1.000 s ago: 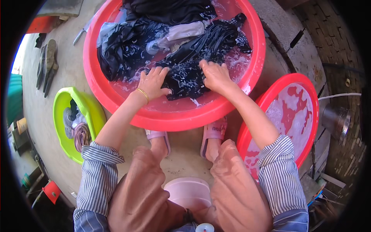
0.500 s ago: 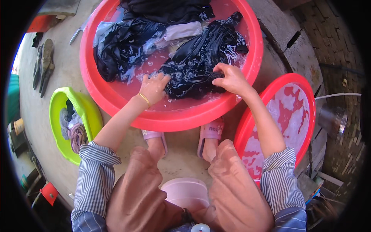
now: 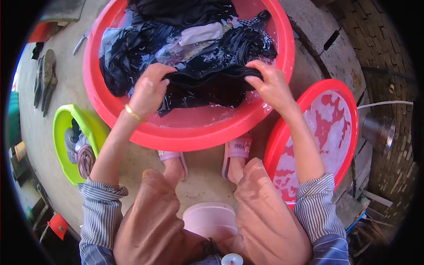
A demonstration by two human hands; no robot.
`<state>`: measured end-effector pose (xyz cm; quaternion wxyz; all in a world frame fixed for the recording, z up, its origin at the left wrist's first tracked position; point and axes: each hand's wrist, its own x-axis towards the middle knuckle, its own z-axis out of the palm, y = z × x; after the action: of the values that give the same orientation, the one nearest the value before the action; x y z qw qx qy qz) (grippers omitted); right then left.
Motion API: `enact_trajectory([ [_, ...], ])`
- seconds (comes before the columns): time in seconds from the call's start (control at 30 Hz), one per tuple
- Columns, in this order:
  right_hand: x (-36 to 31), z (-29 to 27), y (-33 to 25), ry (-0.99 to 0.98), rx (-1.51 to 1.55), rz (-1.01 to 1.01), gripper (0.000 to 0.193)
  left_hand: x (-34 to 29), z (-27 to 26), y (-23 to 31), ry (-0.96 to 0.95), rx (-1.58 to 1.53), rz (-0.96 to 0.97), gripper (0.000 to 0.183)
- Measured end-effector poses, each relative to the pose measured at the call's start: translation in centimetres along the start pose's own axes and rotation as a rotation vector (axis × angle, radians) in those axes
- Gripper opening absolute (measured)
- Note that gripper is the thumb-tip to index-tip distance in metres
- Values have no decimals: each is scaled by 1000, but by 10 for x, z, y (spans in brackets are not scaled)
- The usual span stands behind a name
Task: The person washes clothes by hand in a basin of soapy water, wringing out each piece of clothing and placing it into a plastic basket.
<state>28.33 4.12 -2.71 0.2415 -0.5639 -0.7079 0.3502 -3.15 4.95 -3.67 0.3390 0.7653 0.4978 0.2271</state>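
A wet black garment (image 3: 207, 88) is stretched between my two hands over the near part of a large red basin (image 3: 185, 140). Its left end is pinched in my left hand (image 3: 152, 88), which wears a gold bracelet (image 3: 132, 112) at the wrist. My right hand (image 3: 270, 83) grips the other end, thumb below and fingers above. The lower part of the cloth hangs to the water. Behind it, more dark clothes (image 3: 137, 44), a pale pink cloth (image 3: 202, 33) and a light blue cloth (image 3: 108, 42) lie soaking among suds.
At my right a second red basin (image 3: 353, 132) holds sudsy water. A lime-green tub (image 3: 62, 154) with small laundry stands at my left, near dark gloves (image 3: 44, 81). Between my legs is a pink stool or bucket (image 3: 210, 218). A metal container (image 3: 380, 132) lies far right.
Both hands have closed on the black garment's edge and lifted it, drawing it taut. My left hand, open on the cloth before, has moved left and up and now grips it.
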Motion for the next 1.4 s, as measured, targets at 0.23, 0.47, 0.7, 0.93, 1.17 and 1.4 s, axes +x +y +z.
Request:
enact_trajectory([
  [0.23, 35, 98, 60, -397, -394, 172, 31, 8, 95, -36, -402, 307, -89, 32],
  [0.47, 30, 54, 48, -294, -383, 230, 23, 12, 73, -30, -509, 350, -267, 50],
  [0.7, -4, -18, -33, 33, 437, 87, 47, 10, -2, 56, -137, 122, -112, 31],
  [0.93, -2, 0, -128, -39, 266, -67, 41, 8, -52, 177, -134, 446, 27, 31],
  [1.17, 10, -116, -277, -102, 91, -325, 24, -47, -141, 256, 289, -28, 309, 55],
  [1.4, -46, -299, -465, 156, 256, -213, 15, -82, -163, 278, 750, -576, 100, 51],
])
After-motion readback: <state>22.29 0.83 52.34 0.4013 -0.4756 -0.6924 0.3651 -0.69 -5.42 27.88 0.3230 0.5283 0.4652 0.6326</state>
